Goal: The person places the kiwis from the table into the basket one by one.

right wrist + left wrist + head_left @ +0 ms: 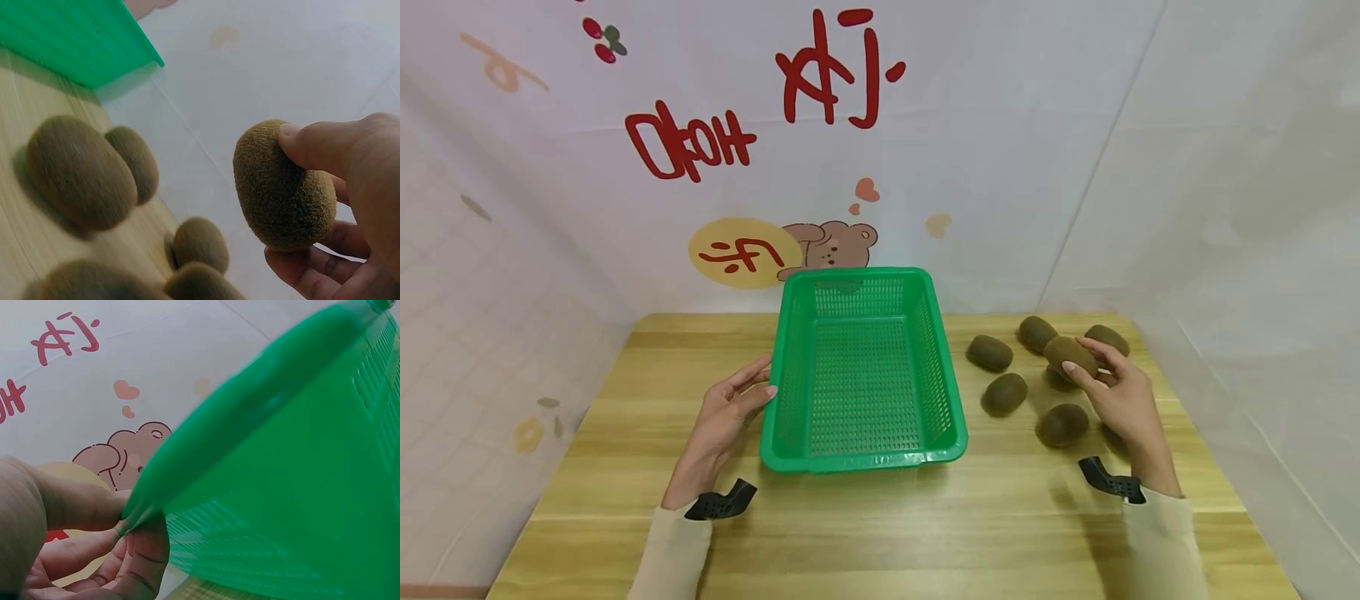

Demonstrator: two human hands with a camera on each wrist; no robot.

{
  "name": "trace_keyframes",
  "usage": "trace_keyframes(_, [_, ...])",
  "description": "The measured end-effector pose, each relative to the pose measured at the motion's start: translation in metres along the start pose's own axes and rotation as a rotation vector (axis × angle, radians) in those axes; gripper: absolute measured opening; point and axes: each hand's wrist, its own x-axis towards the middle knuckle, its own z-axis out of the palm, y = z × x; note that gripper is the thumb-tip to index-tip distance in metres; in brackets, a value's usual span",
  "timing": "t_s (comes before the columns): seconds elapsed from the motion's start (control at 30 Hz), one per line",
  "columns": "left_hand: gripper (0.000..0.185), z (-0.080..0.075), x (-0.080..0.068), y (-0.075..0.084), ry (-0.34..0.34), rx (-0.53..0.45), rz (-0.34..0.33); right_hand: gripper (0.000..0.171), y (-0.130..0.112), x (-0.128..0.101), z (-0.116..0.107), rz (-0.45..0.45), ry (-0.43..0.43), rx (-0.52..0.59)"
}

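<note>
On the left, a forearm in a pale sleeve (670, 554) slants in from the near side of the tabletop (880, 533), a black bracket (722, 502) at its wrist. The left hand (726, 417) lies beside the green basket (865, 462), about midway along its left side. Its fingers are bent nearly closed on the basket's rim, pinching it: the left wrist view shows the thumb over the rim and the other fingers curled beneath.

The basket sits near the middle of the tabletop's far edge, its long sides running away from the person.

To its right, seven kiwis lie between the basket and the tabletop's right edge. The first kiwi (989, 353) and the second kiwi (1004, 394) are nearest the basket; the third kiwi (1037, 334) and the fourth kiwi (1107, 339) are towards the far right corner; the fifth kiwi (1062, 425) is closer to the person. Another is mostly hidden under the held one, another behind the right wrist.

The right arm reaches forward along the right edge. The right hand (1127, 404) grips the held kiwi (281, 194), raised above the tabletop. The fingers are parted by just the fruit's width: the thumb presses one side, the other fingers support the opposite side.
</note>
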Motion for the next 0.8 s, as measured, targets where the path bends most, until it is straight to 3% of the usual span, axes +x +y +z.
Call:
trace_keyframes(0.3, [0.064,-0.004,0.002,0.006,0.016,-0.001,-0.005,0.053,-0.026,0.005,0.029,-0.130,-0.037,0.137])
trace_keyframes(0.57, [0.062,0.004,0.008,0.002,0.003,-0.069,0.018,0.053,-0.047,0.004,0.036,-0.202,-0.048,0.102])
trace_keyframes(0.8, [0.063,0.001,0.004,-0.002,-0.007,-0.071,0.002,0.051,-0.065,0.005,0.046,-0.250,-0.092,0.091])
